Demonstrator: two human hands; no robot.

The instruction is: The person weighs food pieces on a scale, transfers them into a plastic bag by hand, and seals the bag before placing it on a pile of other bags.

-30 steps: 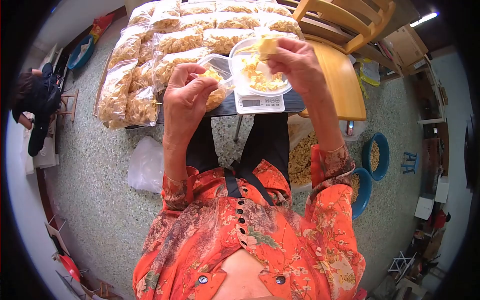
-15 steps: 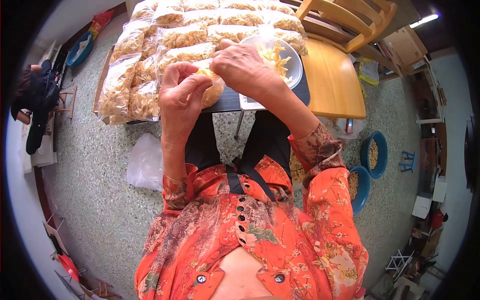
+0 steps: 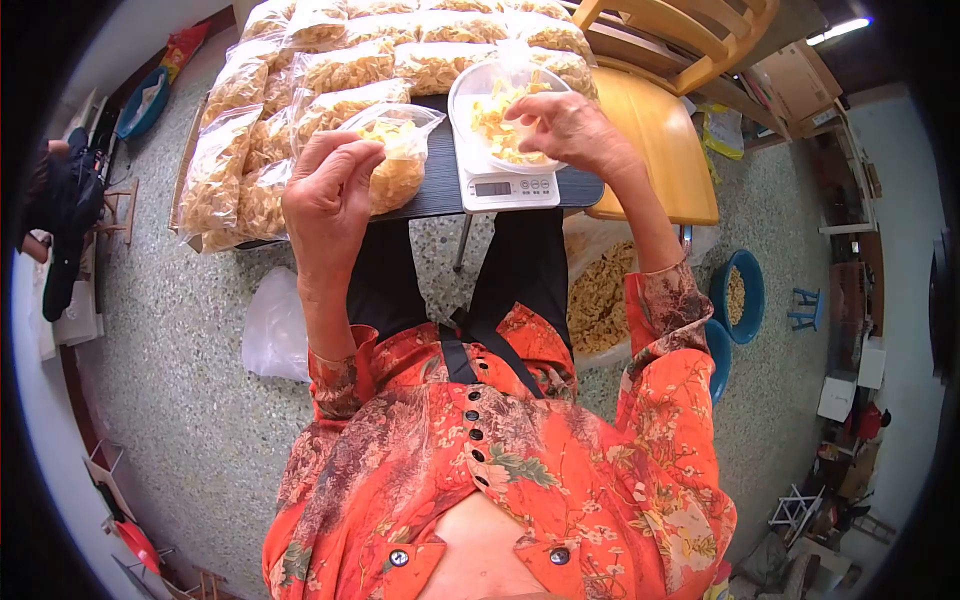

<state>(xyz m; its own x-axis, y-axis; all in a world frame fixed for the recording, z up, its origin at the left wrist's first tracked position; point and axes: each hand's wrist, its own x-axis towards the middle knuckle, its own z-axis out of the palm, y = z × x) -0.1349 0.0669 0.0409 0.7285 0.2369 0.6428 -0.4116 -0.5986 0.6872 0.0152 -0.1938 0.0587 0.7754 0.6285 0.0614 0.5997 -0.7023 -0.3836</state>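
My left hand [image 3: 332, 185] pinches the edge of a clear plastic bag [image 3: 400, 165], thumb pressed to fingers. The bag stands at the table's front edge with its mouth open, part filled with pale yellow dried flakes. To the right, my right hand [image 3: 572, 130] hovers over a white bowl [image 3: 470, 85], fingers curved and apart over the yellow flakes [image 3: 495, 120] inside it. Nothing clearly shows between those fingers. Under the bowl is a white kitchen scale [image 3: 508, 190] with a small display, which I cannot read.
Several filled bags [image 3: 345, 68] cover the dark table [image 3: 440, 200] behind and left. A wooden chair [image 3: 650, 140] stands right. On the floor are a large bag of brownish pieces [image 3: 603, 300], a blue basin [image 3: 745, 300] and a white plastic bag [image 3: 277, 325]. Another person [image 3: 65, 210] is far left.
My right hand has moved right, from above the bag to over the bowl, and its fingers have spread. The bag's mouth and the scale's display are now uncovered. My left hand keeps its pinch.
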